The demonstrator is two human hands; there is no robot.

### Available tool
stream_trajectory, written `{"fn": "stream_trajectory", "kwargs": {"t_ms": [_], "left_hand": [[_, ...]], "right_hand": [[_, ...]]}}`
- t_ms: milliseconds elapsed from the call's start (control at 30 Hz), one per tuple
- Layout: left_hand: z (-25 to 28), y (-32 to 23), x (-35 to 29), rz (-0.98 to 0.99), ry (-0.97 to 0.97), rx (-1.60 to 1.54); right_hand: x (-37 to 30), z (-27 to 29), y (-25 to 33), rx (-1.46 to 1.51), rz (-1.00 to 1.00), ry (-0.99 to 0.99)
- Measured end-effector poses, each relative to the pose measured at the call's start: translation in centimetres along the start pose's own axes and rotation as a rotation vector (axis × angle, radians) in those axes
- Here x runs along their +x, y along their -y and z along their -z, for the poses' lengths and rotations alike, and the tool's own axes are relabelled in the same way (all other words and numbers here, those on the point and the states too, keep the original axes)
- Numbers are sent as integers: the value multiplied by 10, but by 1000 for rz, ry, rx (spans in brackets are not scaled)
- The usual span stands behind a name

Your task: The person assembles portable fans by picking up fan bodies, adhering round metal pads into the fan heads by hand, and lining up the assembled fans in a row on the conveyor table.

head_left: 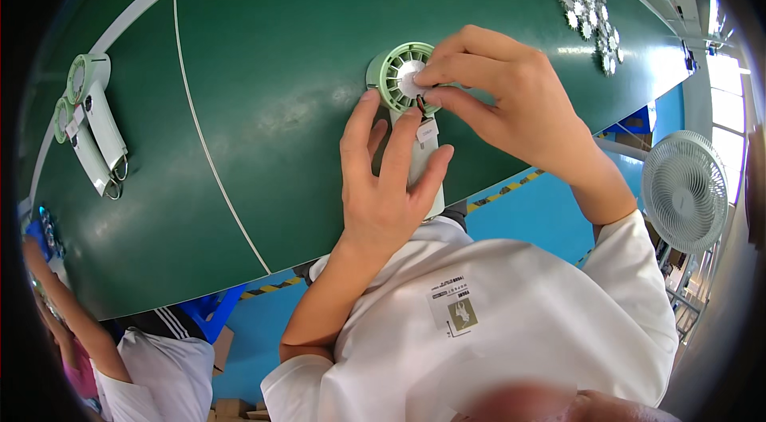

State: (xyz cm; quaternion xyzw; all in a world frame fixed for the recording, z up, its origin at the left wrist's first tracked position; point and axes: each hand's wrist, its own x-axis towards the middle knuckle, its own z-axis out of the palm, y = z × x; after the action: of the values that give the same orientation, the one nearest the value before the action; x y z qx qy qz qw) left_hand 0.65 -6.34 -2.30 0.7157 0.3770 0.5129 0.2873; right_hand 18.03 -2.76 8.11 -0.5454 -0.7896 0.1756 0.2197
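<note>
Green tabletop (pixel 263 79) under us, pale green handheld fan (pixel 408 83) on the near edge, vane ring up, handle toward our body. Ring sat at twelve o'clock from our left hand (pixel 381 195), nine o'clock from our right hand (pixel 523 99). Left: fingers spread, fingertips against the ring's lower side and neck, thumb beside the handle. Right: thumb and forefinger drawn close at the hub's right side, by dark and red wires (pixel 422 104); we couldn't tell what, if anything, they pinched.

Table had two more handheld fans (pixel 102 131) at nine o'clock, a cluster of silvery toothed parts (pixel 589 11) between one and two. Blue floor (pixel 523 218) beyond the edge, big white fan (pixel 684 192) at three, a co-worker in a white shirt (pixel 179 362) at eight.

Labels: white tag (pixel 428 130) on the neck, print too small for us; our shirt (pixel 542 294) carried dark lettering and an olive square.
</note>
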Motion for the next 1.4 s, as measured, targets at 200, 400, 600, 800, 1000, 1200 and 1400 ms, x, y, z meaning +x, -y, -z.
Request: {"fn": "stream_trajectory", "kwargs": {"t_ms": [200, 400, 600, 800, 1000, 1200, 1400], "left_hand": [[6, -4, 5, -52, 27, 160], [5, -9, 9, -48, 97, 306], [-1, -10, 10, 31, 99, 318], [11, -13, 10, 76, 68, 298], [42, -1, 47, 377, 73, 235], [194, 83, 106, 27, -274, 1032], [262, 154, 131, 149, -255, 1111]], "right_hand": [[6, 3, -6, -62, 89, 13], [10, 8, -12, 24, 106, -4], [11, 6, -14, 18, 118, -110], [4, -12, -11, 231, -131, -85], [19, -69, 11, 560, -369, -184], [138, -141, 53, 440, -188, -314], [244, -206, 98, 416, -208, -324]]}}
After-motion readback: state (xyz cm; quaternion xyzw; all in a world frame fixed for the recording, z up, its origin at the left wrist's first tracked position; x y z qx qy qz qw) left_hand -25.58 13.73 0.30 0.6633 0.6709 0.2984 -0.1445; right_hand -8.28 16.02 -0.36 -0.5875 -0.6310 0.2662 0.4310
